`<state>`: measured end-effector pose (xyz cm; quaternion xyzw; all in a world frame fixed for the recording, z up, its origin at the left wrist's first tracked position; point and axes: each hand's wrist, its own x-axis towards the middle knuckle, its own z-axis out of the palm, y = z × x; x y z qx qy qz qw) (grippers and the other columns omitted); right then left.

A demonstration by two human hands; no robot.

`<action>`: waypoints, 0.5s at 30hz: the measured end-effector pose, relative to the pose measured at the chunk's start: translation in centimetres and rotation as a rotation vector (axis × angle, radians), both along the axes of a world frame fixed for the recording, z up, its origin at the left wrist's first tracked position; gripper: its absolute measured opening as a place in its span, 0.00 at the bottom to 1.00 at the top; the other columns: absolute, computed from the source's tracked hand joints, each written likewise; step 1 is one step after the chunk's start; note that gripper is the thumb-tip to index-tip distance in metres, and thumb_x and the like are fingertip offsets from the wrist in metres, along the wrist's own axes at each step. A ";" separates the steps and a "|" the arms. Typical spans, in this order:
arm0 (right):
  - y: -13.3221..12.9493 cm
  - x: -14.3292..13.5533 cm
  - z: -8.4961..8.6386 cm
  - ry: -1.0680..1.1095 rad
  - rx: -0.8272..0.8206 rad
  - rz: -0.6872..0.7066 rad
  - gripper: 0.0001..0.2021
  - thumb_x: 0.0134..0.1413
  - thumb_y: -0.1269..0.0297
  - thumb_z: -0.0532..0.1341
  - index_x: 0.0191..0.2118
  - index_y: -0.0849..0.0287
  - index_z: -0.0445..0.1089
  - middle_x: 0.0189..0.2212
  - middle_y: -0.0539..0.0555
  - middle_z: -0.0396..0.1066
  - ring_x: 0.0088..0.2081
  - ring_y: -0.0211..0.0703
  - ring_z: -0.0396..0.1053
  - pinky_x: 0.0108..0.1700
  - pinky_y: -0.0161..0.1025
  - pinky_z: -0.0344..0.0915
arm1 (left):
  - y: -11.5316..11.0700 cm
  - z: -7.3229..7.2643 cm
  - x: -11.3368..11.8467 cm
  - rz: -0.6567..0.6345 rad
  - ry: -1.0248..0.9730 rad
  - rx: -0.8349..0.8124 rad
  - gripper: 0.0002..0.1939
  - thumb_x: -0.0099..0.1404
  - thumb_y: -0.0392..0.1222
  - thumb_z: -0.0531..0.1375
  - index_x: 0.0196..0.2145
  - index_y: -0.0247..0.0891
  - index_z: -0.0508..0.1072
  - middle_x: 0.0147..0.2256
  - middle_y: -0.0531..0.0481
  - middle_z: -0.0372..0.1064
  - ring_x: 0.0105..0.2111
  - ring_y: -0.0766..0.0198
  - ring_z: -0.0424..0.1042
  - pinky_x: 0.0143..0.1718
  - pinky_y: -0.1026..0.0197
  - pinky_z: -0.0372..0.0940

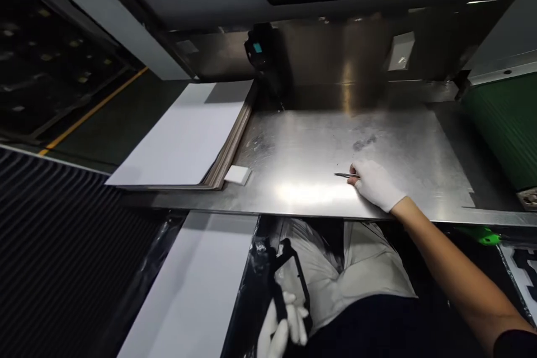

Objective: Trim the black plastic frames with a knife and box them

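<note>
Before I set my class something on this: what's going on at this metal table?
A seated person in white gloves has something in each hand. The right hand, over the metal table, holds a thin metal tool pointing left. The left hand holds a black frame above the lap, below the table's edge. A stack of sheets lies on the left, beside a small white block.

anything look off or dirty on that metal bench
One thing: a dark patch on the metal bench, just beyond the gloved right hand. It looks odd because it stands out against the shiny surface; whether it is dirt or wear, I cannot tell.
</note>
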<state>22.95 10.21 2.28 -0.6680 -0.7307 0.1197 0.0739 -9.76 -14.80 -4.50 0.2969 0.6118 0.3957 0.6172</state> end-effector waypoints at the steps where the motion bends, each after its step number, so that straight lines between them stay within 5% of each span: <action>1: 0.5 0.2 -0.4 -0.023 -0.035 0.014 0.06 0.71 0.63 0.65 0.46 0.59 0.76 0.45 0.62 0.78 0.46 0.56 0.75 0.43 0.44 0.64 | -0.2 -0.5 0.8 -0.027 -0.031 -0.003 0.36 0.60 0.78 0.66 0.49 0.46 0.77 0.23 0.53 0.66 0.21 0.56 0.71 0.34 0.50 0.75; 5: 0.2 0.6 0.1 -0.097 -0.054 -0.103 0.11 0.75 0.66 0.56 0.45 0.59 0.75 0.43 0.65 0.78 0.40 0.55 0.75 0.40 0.44 0.61 | -0.4 -1.5 4.2 -0.136 -0.093 -0.027 0.30 0.66 0.74 0.66 0.44 0.43 0.74 0.29 0.51 0.71 0.20 0.65 0.64 0.29 0.58 0.66; 8: -2.6 0.8 2.2 0.106 -0.084 -0.181 0.13 0.78 0.63 0.51 0.45 0.56 0.72 0.38 0.59 0.79 0.35 0.52 0.74 0.37 0.44 0.62 | -0.5 -1.5 6.1 -0.131 -0.123 -0.095 0.22 0.68 0.63 0.69 0.40 0.42 0.71 0.30 0.53 0.67 0.23 0.65 0.63 0.27 0.61 0.64; 12: -9.9 -1.1 3.5 0.488 -0.394 0.136 0.18 0.81 0.52 0.48 0.42 0.51 0.70 0.31 0.51 0.77 0.30 0.46 0.72 0.32 0.40 0.64 | -0.4 -1.6 6.9 -0.120 -0.150 -0.195 0.19 0.59 0.49 0.72 0.41 0.42 0.70 0.33 0.56 0.62 0.25 0.67 0.60 0.22 0.65 0.59; 15: -15.8 -4.5 1.1 0.508 -0.586 0.406 0.15 0.79 0.56 0.53 0.37 0.52 0.69 0.32 0.50 0.76 0.31 0.44 0.72 0.32 0.39 0.60 | -0.1 -1.3 6.7 -0.201 -0.122 -0.191 0.15 0.58 0.42 0.68 0.42 0.41 0.71 0.33 0.56 0.64 0.25 0.67 0.60 0.25 0.64 0.60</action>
